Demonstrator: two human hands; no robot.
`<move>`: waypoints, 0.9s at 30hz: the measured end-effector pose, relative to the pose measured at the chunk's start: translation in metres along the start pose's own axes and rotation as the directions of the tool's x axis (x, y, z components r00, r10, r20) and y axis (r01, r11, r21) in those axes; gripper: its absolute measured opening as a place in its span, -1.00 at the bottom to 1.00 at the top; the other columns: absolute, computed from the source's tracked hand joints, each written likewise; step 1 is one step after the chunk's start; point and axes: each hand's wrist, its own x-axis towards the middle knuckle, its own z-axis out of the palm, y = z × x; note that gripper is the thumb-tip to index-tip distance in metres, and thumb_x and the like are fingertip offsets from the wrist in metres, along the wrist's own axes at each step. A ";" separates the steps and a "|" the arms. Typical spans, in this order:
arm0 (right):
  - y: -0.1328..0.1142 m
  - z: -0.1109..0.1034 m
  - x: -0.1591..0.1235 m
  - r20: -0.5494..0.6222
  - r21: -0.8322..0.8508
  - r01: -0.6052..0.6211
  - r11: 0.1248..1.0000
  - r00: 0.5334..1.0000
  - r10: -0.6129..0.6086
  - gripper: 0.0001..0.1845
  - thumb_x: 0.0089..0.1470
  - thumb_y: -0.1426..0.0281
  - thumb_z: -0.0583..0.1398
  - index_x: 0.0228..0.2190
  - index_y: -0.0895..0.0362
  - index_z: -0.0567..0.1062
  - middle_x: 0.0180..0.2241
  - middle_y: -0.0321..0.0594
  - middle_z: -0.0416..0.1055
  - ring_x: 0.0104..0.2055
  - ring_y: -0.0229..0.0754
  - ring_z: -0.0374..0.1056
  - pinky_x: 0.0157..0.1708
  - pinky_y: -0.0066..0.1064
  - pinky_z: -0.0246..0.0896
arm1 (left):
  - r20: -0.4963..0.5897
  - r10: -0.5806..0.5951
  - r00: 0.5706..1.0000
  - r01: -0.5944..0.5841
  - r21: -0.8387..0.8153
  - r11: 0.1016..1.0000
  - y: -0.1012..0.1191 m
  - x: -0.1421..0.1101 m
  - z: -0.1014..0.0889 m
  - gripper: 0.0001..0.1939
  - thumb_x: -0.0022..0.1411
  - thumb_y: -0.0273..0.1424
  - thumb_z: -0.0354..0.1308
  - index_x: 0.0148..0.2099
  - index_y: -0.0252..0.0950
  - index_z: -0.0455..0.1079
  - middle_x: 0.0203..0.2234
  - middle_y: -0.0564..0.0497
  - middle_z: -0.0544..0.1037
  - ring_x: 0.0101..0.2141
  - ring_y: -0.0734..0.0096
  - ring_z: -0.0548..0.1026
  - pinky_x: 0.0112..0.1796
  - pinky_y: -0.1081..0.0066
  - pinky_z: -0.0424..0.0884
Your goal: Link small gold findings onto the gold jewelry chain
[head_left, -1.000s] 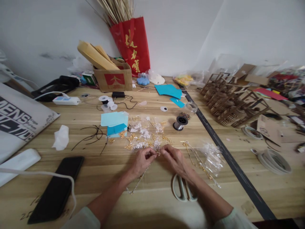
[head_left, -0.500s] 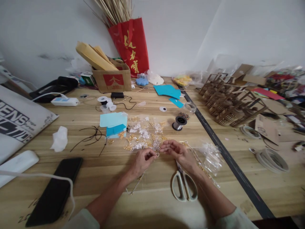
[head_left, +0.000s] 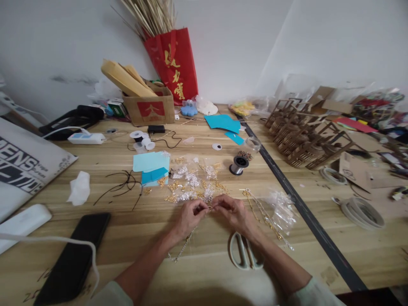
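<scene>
My left hand is closed in a pinch on a thin chain, which hangs from under my fingers and rests on the table in a bend. At my fingertips a small ring shows. From the other side my right hand pinches at this ring, its fingertips almost meeting those of the left. White-handled scissors lie beneath my right wrist, their blades hidden. Beyond my hands are small bags and piles of silver and gold findings. Right of my right hand lies a gold chain.
Clear plastic bags lie by the gold chain. A wire spool stands behind my right hand. Blue card pieces, black cords and a phone are on the left. Brown wooden models stand at right.
My right hand has moved slightly left and its spread fingers have closed to a pinch at the ring. My left hand has kept its place and hold.
</scene>
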 end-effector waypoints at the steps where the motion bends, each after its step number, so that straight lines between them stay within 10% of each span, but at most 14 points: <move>1: -0.001 -0.001 0.000 -0.002 -0.065 0.021 0.998 1.000 -0.022 -0.91 0.13 0.41 0.16 -0.31 0.12 0.47 -0.39 -0.24 0.52 -0.35 -0.22 0.46 -0.34 -0.41 0.37 | 0.001 -0.004 1.000 0.004 0.005 1.000 0.000 0.000 0.000 -0.88 0.12 -0.41 0.13 -0.43 -0.33 0.41 -0.56 0.05 0.46 -0.50 0.46 0.38 -0.45 0.50 0.28; 27: 0.010 0.001 0.000 0.045 -0.299 0.200 0.933 0.980 -0.195 -0.88 0.19 0.48 0.08 -0.36 0.14 0.41 -0.39 -0.19 0.43 -0.37 -0.22 0.34 -0.34 -0.43 0.25 | -0.004 -0.017 1.000 0.018 0.029 0.999 0.000 0.001 -0.001 -0.85 0.14 -0.36 0.15 -0.42 -0.33 0.42 -0.56 0.05 0.46 -0.50 0.45 0.38 -0.45 0.49 0.28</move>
